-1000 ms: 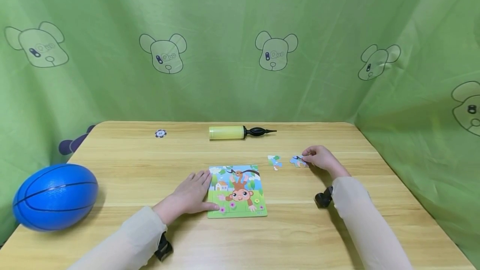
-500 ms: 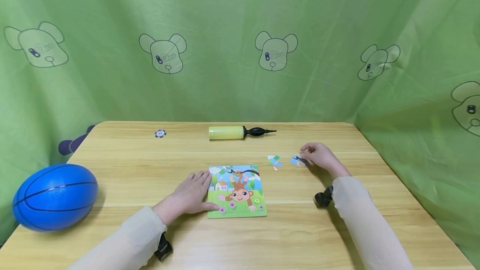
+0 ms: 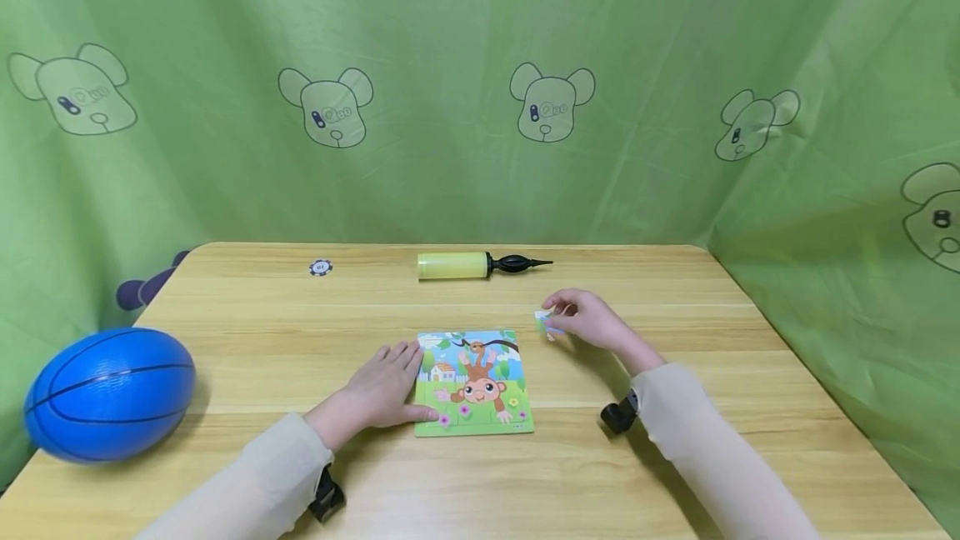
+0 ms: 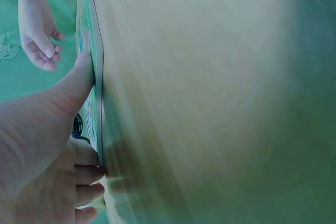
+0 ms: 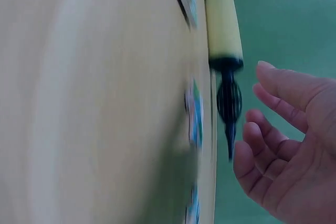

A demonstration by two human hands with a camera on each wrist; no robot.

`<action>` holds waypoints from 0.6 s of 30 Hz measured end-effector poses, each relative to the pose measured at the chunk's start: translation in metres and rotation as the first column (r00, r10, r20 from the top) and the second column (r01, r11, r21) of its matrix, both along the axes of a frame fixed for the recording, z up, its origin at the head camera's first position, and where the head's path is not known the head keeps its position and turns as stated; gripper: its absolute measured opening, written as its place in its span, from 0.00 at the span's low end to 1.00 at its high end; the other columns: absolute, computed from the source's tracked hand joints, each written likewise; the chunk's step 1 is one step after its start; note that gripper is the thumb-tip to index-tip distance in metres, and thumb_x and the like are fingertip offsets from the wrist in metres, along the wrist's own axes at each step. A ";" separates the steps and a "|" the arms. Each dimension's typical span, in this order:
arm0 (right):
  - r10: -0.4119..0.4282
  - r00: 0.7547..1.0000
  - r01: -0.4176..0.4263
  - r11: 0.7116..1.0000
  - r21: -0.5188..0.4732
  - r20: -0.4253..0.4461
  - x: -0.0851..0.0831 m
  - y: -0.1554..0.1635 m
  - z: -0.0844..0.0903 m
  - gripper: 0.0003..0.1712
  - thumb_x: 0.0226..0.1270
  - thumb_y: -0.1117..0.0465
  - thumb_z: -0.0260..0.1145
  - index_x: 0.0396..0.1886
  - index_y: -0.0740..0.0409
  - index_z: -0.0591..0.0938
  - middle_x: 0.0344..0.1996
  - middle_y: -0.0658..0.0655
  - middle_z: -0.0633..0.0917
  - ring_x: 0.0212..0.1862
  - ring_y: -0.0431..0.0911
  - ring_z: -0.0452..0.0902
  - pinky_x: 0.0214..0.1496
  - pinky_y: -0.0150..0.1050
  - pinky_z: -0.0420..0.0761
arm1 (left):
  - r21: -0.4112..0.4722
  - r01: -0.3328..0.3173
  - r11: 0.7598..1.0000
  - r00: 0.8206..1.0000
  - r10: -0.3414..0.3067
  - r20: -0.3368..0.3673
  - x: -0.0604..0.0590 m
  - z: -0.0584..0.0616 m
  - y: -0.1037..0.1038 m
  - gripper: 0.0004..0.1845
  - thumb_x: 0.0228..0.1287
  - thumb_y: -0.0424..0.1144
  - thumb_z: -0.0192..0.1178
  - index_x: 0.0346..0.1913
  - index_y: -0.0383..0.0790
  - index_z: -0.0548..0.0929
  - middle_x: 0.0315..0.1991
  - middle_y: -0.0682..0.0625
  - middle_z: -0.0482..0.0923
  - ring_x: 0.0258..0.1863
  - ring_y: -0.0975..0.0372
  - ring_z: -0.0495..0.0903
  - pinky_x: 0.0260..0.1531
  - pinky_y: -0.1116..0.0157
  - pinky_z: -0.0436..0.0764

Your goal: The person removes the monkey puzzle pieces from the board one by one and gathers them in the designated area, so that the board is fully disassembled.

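A square jigsaw puzzle (image 3: 480, 386) with a monkey picture lies flat at mid-table in the head view. My left hand (image 3: 382, 382) rests along its left edge, fingers straight, the thumb (image 4: 79, 80) on its face. My right hand (image 3: 588, 321) hovers over two loose puzzle pieces to the right, its fingers loosely bent and holding nothing. One piece (image 3: 546, 322) shows partly beyond the fingertips in the head view; the hand hides the other there. The right wrist view has both on the table, the nearer piece (image 5: 192, 208) cut by the frame's lower edge.
A yellow hand pump (image 3: 453, 265) with a black nozzle lies behind the puzzle. At the left stands a blue ball (image 3: 112, 394) with black lines. A round poker chip (image 3: 321, 267) lies at the back left. Green cloth (image 3: 450, 173) hangs behind the table.
My right hand has moved left from the right-hand piece toward the left-hand one, and now covers the right-hand piece in the head view. The left hand and the puzzle have stayed still.
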State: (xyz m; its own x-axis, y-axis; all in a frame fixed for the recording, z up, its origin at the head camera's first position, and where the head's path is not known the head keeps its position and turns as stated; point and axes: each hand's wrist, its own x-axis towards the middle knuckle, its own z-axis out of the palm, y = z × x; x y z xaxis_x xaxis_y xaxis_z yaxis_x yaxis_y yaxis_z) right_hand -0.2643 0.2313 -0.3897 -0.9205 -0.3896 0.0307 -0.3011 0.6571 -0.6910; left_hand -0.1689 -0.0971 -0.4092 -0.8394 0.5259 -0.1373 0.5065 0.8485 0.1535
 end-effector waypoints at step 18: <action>0.324 0.946 -0.322 0.932 0.168 0.012 0.026 -0.063 -0.011 0.12 0.58 0.61 0.68 0.41 0.55 0.81 0.31 0.54 0.73 0.32 0.47 0.66 0.33 0.37 0.69 | -0.006 0.004 1.000 1.000 -0.004 -0.003 0.000 0.000 0.000 0.52 0.55 0.68 0.52 0.67 0.26 0.56 0.68 0.36 0.52 0.67 0.47 0.51 0.65 0.52 0.51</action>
